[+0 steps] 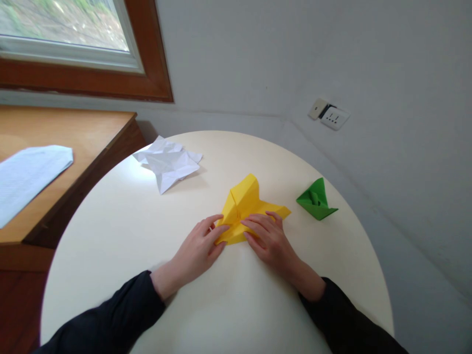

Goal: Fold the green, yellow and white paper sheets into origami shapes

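A yellow sheet of folded paper (245,194) lies partly opened on the round white table (236,305), its far part standing up in a peak and one point reaching right. My left hand (201,243) grips its left edge between thumb and fingers. Across the paper's right part rests my right hand (269,241), its fingers bent and pressing on the near side; the fingers hide some of the folds. To the right sits a green folded paper boat (316,200), apart from both hands.
Creased white paper (169,160) lies at the table's far left. Beyond the left edge stands a wooden desk (92,128) with a pale sheet (33,177) on it. A wall with a socket (334,118) and a window frame (155,59) borders the far side.
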### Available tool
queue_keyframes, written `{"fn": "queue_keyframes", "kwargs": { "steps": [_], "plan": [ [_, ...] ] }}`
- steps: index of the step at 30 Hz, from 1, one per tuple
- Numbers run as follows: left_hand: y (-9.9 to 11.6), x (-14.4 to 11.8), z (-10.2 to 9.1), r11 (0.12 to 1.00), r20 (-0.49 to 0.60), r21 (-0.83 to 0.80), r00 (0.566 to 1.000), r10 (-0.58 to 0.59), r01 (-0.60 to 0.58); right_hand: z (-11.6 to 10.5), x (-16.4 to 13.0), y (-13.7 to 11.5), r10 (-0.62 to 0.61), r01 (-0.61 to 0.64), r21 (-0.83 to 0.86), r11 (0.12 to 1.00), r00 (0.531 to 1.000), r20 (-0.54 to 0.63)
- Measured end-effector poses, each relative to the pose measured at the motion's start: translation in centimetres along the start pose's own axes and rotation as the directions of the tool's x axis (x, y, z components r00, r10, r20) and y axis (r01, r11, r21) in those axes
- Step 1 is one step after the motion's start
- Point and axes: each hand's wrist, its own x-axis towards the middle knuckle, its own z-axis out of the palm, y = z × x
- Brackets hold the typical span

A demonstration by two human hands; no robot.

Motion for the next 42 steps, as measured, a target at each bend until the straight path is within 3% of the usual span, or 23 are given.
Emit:
{"fn": "queue_keyframes", "kwargs": {
  "steps": [10,20,42],
  "plan": [
    [0.00,0.00,0.05,0.999,0.002,-0.040,1.000,-0.019,0.019,0.07,-0.10,0.09,0.038,-0.038,0.003,0.999,0.999,0.020],
    [-0.03,0.13,-0.03,0.999,0.024,0.019,0.999,0.026,-0.027,0.27,-0.42,0.32,0.120,-0.117,-0.047,0.992,0.991,0.064],
    [-0.21,0.12,0.12,0.997,0.052,0.042,0.997,0.058,-0.061,0.36,-0.46,0.31,0.095,-0.095,-0.006,0.995,0.993,0.064]
  ]
}}
